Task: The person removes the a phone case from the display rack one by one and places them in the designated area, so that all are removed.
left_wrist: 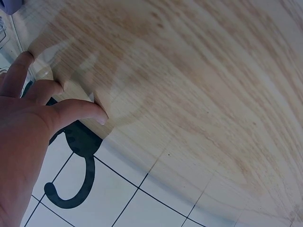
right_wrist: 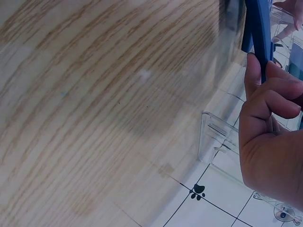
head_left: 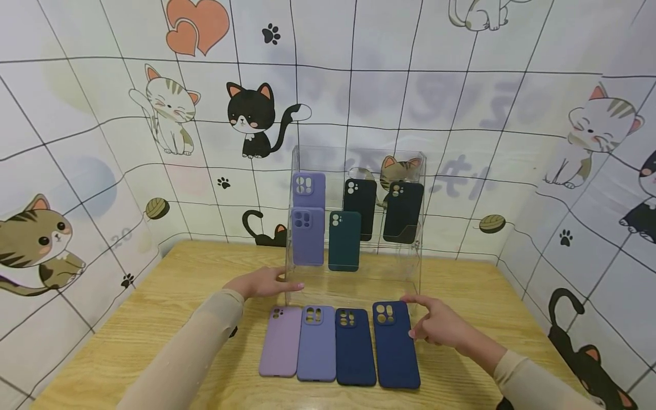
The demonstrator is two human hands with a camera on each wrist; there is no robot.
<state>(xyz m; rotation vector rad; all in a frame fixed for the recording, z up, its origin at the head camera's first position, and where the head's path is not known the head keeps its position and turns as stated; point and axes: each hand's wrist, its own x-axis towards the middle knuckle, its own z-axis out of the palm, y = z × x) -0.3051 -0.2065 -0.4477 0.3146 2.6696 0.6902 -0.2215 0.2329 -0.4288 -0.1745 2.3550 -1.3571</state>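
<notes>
My right hand (head_left: 438, 322) pinches a navy phone case (head_left: 397, 347) between thumb and bent fingers at its upper right edge. In the right wrist view this case (right_wrist: 258, 28) shows edge-on above the fingertips. Left of it, in a row, lie another navy case (head_left: 355, 350), a periwinkle case (head_left: 316, 347) and a pink-lilac case (head_left: 281, 344). Behind the row stands a clear acrylic display rack (head_left: 381, 282). Near its lower left corner rests my left hand (head_left: 263, 283), fingers extended and spread; the left wrist view shows the fingertips by the clear edge.
The rack holds two lavender cases (head_left: 308, 242) at left, a dark green case (head_left: 344, 242) in the middle and two black cases (head_left: 404, 210) further right. All sits on a wood-grain table (head_left: 195, 273), with a cat-patterned wall covering (head_left: 328, 97) behind and at both sides.
</notes>
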